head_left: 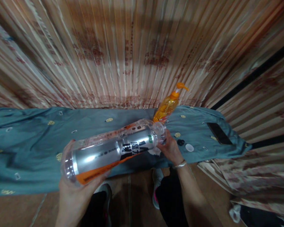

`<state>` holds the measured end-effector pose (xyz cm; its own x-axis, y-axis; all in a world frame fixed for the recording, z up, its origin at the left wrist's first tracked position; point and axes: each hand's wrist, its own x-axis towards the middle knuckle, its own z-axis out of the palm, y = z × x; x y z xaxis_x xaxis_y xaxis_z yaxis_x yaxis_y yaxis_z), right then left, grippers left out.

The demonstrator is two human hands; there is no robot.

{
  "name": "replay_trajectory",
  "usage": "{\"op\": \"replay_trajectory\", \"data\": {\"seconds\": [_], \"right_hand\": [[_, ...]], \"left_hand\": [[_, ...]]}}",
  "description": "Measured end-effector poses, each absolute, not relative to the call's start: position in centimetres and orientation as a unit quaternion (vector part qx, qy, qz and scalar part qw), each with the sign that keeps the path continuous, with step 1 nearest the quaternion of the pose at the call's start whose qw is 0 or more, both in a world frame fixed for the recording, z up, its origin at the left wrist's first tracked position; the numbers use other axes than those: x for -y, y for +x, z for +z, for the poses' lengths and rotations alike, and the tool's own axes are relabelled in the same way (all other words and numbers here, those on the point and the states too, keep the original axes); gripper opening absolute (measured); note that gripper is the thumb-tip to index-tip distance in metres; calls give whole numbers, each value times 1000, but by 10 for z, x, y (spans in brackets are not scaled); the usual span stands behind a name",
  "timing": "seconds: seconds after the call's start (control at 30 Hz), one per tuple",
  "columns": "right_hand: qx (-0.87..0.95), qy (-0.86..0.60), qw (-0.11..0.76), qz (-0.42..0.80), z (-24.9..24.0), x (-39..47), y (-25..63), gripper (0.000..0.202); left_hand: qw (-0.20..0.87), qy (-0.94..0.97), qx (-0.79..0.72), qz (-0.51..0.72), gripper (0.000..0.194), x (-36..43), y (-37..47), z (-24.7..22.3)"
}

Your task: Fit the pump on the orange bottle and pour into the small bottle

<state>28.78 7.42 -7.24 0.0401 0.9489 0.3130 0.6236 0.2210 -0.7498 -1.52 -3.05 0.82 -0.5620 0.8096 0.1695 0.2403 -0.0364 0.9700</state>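
Observation:
A big clear plastic bottle point(97, 154) with a silver and orange label lies sideways in the air over the cloth, held between both hands. My left hand point(79, 194) is wrapped round its wide base end, thumb along the underside of the label. At the other end, my right hand point(171, 148) grips near the clear neck; some of its fingers are hidden behind the bottle. Just beyond the neck stands an orange pump bottle point(167, 107) of yellow-orange liquid, tilted in this view. A crumpled white piece point(155, 150), perhaps tissue, shows below the neck.
A blue-green patterned cloth point(33, 135) covers the long surface. To the right lie a small black object point(180, 142), a white disc point(189, 147) and a dark phone point(219, 133). A pleated curtain point(113, 56) hangs behind, with black poles point(253, 74) at right.

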Motion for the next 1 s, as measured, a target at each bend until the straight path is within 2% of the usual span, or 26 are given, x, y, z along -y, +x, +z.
{"op": "replay_trajectory", "data": {"seconds": [1.0], "right_hand": [[672,-591,405,190,-74,-75,291,54]], "left_hand": [[213,421,-651,594,110,30,-16,9]]}}
